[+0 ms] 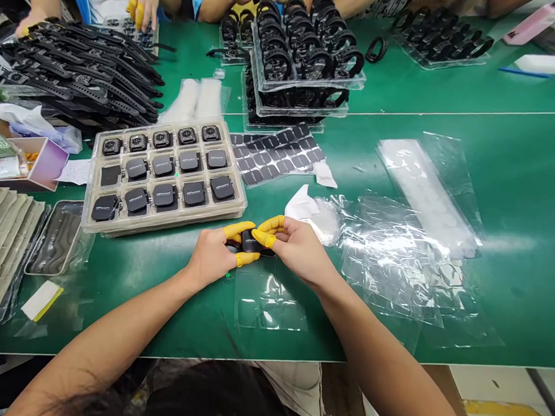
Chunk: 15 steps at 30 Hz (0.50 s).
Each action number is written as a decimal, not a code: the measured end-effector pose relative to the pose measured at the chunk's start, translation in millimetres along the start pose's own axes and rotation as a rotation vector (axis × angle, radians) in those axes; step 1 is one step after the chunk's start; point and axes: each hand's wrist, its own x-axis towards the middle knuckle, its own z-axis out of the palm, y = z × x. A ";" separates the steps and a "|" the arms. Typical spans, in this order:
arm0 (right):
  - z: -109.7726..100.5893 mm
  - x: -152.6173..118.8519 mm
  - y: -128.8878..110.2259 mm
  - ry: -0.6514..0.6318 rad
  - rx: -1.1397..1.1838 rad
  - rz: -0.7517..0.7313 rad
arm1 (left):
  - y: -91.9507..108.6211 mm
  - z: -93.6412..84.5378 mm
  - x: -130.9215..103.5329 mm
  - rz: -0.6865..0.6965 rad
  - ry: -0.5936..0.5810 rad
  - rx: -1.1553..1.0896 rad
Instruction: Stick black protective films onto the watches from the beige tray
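Resting between both hands (252, 247): watch body (251, 240)

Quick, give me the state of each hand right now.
Left hand: closed on the small black watch body, yellow finger cots on the fingertips.
Right hand: closed on the same watch body from the other side.

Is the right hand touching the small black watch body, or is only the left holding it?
Touching. The head view shows the right hand pinching the black watch body with yellow-capped fingertips, the left hand gripping it too.
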 end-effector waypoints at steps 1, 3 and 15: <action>0.7 -0.9 -0.2 0.000 -0.014 -0.007 | -0.1 0.1 -0.2 0.004 0.004 -0.002; 1.6 -3.3 -1.3 0.003 -0.069 -0.025 | -0.7 0.3 -0.5 0.015 0.008 0.004; -1.8 -4.5 0.7 -0.077 -0.237 -0.083 | -7.4 0.8 2.4 -0.029 -0.094 -0.186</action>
